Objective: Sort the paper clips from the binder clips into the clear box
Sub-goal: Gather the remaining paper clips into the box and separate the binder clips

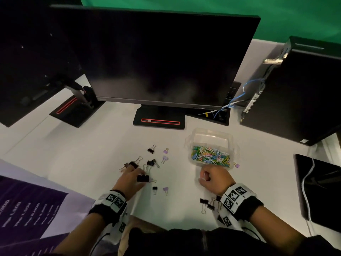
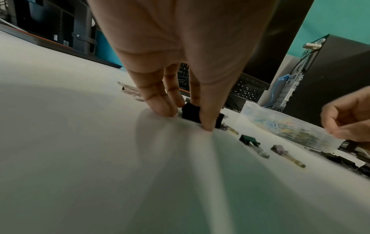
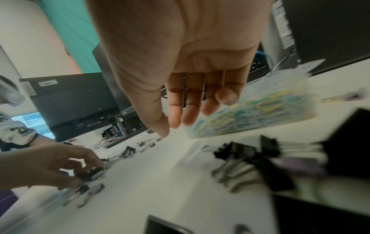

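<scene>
The clear box (image 1: 191,143) stands right of centre on the white desk, with a heap of coloured paper clips (image 1: 211,155) in it. Black and purple binder clips (image 1: 150,162) lie scattered left of the box. My left hand (image 1: 139,177) is down among them, thumb and fingers pinching a black binder clip (image 2: 191,113) that rests on the desk. My right hand (image 1: 204,177) hovers just in front of the box, fingers loosely bent; in the right wrist view the right hand (image 3: 170,129) holds nothing. More binder clips (image 1: 204,201) lie beside my right wrist.
A dark monitor (image 1: 166,61) on its stand (image 1: 158,121) fills the back, with a second monitor (image 1: 36,61) to its left. A computer tower (image 1: 295,93) stands at the right, a black pad (image 1: 321,191) with a white cable nearer. A purple sheet (image 1: 27,209) lies at the left.
</scene>
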`<state>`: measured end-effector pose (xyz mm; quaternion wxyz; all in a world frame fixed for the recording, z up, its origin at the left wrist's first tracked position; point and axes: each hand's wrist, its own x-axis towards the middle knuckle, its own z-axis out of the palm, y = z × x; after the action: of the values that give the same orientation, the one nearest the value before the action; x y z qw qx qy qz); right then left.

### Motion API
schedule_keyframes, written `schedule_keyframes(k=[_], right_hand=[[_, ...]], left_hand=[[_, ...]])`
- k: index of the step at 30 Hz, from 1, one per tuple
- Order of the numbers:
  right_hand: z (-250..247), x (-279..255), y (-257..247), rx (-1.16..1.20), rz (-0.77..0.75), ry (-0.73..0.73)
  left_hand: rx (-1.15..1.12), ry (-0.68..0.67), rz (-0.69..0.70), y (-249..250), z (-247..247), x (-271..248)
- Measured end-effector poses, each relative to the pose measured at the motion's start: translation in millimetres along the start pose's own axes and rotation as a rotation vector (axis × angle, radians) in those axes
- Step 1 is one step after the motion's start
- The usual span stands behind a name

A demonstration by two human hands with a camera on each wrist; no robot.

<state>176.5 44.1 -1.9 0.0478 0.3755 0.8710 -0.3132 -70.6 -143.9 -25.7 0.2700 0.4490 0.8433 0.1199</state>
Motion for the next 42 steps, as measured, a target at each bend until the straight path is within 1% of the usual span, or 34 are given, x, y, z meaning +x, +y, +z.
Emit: schedule_keyframes(k=[5,8,10,12,14,18,22,23,26,27,29,31,34,35,37,39,42], right_hand=[[15.9,15.6,-39.7,-0.052,-0.151,-0.066],[25.0,22.7,-58.6,0.009,-0.211,-0.102],[31.1,26.7,-69.9,0.105,-0.203,-0.108],[36.8,28.4,-80.3,0.247,-0.138,-0.136],[41.1,29.1,-87.2,0.319,-0.09,-0.163],[39.5,30.7,-82.9,0.238,-0.133,-0.096],[25.3,29.4,-71.1,0.194,-0.223,0.015],[21.8,29.6,-67.7,0.195,-0.234,0.047],[13.7,32.4,-58.1,0.228,-0.222,0.134],[11.8,33.1,-54.8,0.237,-0.205,0.148],[9.6,32.6,-48.2,0.238,-0.165,0.151],[12.3,30.8,-38.3,0.218,-0.127,0.111],[20.4,23.6,-25.3,0.143,-0.069,-0.04],[22.8,21.0,-22.6,0.13,-0.053,-0.088],[25.6,17.2,-19.2,0.107,-0.047,-0.126],[26.6,16.6,-16.6,0.057,-0.059,-0.124],[24.7,17.1,-17.9,-0.049,-0.082,-0.153]], left_hand=[[-0.025,0.012,0.029,8.3,1.6,2.4],[-0.084,0.022,0.059,10.6,4.2,-0.3],[-0.121,0.051,0.112,15.5,5.0,-4.4],[-0.162,0.071,0.155,25.0,6.3,-8.2],[-0.233,0.075,0.172,36.7,10.0,-10.6],[-0.353,0.045,0.197,53.4,22.2,-10.6],[-0.448,0.047,0.18,48.8,24.4,-11.3],[-0.455,0.061,0.167,45.1,23.7,-11.4],[-0.441,0.084,0.075,31.4,18.6,-10.8],[-0.397,0.101,0.053,25.8,16.6,-9.9],[-0.275,0.176,0.037,12.6,10.7,-7.5],[-0.173,0.262,-0.004,-1.8,2.8,-3.6],[-0.078,0.329,-0.183,-22.2,-8.6,3.1],[-0.081,0.336,-0.244,-28.5,-12.2,5.6],[-0.107,0.314,-0.318,-40.4,-16.6,11.0],[-0.136,0.257,-0.321,-47.9,-18.5,16.5],[-0.206,0.216,-0.267,-43.9,-19.9,21.1]])
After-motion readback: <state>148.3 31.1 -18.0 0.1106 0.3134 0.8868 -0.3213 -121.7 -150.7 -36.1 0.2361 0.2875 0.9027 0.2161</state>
